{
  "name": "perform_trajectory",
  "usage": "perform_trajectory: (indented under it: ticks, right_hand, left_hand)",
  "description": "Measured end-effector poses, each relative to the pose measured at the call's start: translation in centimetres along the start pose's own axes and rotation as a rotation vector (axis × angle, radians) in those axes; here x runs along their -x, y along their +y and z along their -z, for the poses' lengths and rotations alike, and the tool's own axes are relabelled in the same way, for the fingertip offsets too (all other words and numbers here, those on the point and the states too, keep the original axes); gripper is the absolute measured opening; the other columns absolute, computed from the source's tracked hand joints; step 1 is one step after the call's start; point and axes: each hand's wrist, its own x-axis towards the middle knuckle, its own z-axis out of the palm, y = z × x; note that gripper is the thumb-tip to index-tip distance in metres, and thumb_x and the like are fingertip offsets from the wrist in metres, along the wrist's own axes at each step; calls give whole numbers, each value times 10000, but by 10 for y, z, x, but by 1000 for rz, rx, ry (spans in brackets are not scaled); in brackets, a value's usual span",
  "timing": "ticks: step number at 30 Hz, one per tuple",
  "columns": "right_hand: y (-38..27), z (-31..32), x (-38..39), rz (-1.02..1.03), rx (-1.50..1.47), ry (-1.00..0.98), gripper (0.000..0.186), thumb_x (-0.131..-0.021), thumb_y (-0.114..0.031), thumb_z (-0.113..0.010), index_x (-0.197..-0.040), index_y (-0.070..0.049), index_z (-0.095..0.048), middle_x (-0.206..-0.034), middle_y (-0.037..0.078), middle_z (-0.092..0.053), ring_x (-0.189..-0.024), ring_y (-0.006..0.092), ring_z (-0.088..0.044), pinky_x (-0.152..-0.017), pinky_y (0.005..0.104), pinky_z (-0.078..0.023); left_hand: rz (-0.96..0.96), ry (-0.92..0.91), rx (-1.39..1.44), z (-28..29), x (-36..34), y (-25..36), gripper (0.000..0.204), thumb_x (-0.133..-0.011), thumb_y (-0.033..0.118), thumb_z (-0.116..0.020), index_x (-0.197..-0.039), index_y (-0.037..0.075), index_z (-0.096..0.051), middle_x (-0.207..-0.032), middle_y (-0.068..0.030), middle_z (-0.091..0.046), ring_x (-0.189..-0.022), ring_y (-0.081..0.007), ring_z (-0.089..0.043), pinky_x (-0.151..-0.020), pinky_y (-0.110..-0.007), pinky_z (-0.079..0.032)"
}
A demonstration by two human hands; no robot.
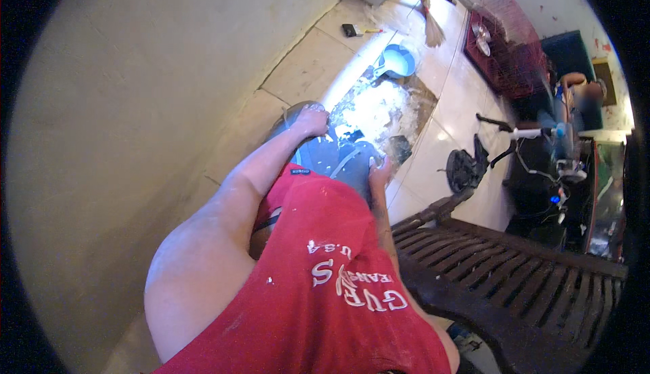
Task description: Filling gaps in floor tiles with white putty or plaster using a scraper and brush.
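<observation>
My left hand (312, 121) rests by my left knee, fingers curled in; what they hold, if anything, is hidden. Over at my other leg, my right hand (380, 171) has its fingers bent, with white smears on the tips. Their grip is too small to make out. Both hands lie close to my blue-grey trousers (319, 152), which carry white spots. In front of my knees a white mass (376, 111) spreads on a sheet on the floor, washed out by strong light. A light blue dipper (396, 61) stands at its far edge. Beside my right hand lies a dark object (401, 148).
A plain wall (149, 69) runs along my left. Ahead lie a paintbrush (352, 30) and a straw broom (432, 27). To the right are a red wire cage (504, 49), a fan stand (531, 133), a dark wooden bench (501, 259) and another person (572, 106).
</observation>
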Motion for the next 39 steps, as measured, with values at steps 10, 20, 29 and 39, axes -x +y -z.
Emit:
perform_trajectory:
  ticks: [10, 20, 29, 39]
  right_hand:
    - [17, 5, -59, -21, 9, 23, 464, -691, -216, -636, -1078, 8, -510, -1085, 197, -515, -1023, 318, -475, -903, 367, -362]
    - [103, -26, -98, -194, 213, -306, 457, -688, -265, -632, -1065, -27, -534, -1100, 175, -507, -1044, 312, -470, -889, 375, -375]
    - [123, 9, -81, -385, 332, -259, 365, -682, -272, -644, -968, -56, -576, -987, 160, -573, -965, 308, -524, -843, 355, -405]
    - [141, 52, -38, -482, 354, -200, 264, -663, -214, -654, -905, -114, -622, -948, 139, -585, -925, 286, -541, -816, 359, -419]
  left_hand:
    - [-73, -14, 16, -6, -11, 12, 370, -728, 287, -567, -1042, 91, -560, -1137, -120, -507, -1110, -278, -428, -933, -401, -337]
    - [-7, -31, 37, 19, -4, 25, 336, -722, 233, -598, -1011, 69, -548, -1131, -122, -497, -1095, -293, -416, -929, -410, -331]
    - [13, -15, 12, 16, -12, 13, 293, -699, 218, -615, -958, 92, -562, -1085, -82, -505, -1063, -261, -430, -889, -427, -337]
    - [29, -2, 5, 22, -5, 19, 279, -688, 201, -619, -940, 90, -575, -1072, -77, -517, -1053, -260, -440, -893, -407, -343]
